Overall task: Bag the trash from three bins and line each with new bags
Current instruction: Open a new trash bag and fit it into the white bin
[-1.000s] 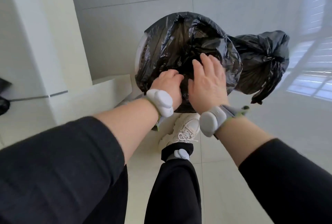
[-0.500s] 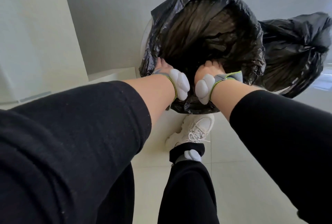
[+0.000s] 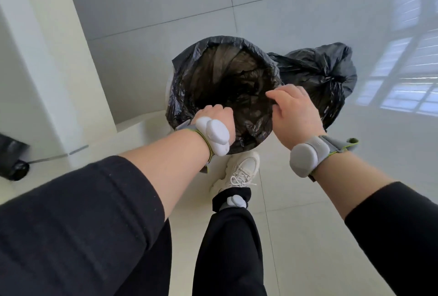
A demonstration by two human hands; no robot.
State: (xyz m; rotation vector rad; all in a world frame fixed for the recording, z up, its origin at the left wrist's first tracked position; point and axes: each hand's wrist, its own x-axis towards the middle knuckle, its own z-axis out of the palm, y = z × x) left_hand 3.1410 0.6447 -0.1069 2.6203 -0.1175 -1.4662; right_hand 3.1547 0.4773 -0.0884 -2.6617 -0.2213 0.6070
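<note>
A white bin (image 3: 168, 87) stands on the floor in front of me, almost wholly covered by a new black liner bag (image 3: 225, 77) that hangs open inside it and folds over its rim. My left hand (image 3: 216, 117) grips the liner's near-left edge, fingers curled over the rim. My right hand (image 3: 294, 110) hovers at the near-right edge, its fingertips pinching the plastic there. A full, tied black trash bag (image 3: 322, 75) sits on the floor just right of the bin, touching it.
A white wall corner or pillar (image 3: 47, 58) rises at the left with a low ledge (image 3: 139, 125) beside the bin. Another black bag (image 3: 11, 163) shows at the far left edge. My white shoe (image 3: 239, 170) stands just below the bin on the tiled floor.
My hands came up out of the bin, where they were pressing the liner down. The left now grips the near rim and the right has shifted right along the edge.
</note>
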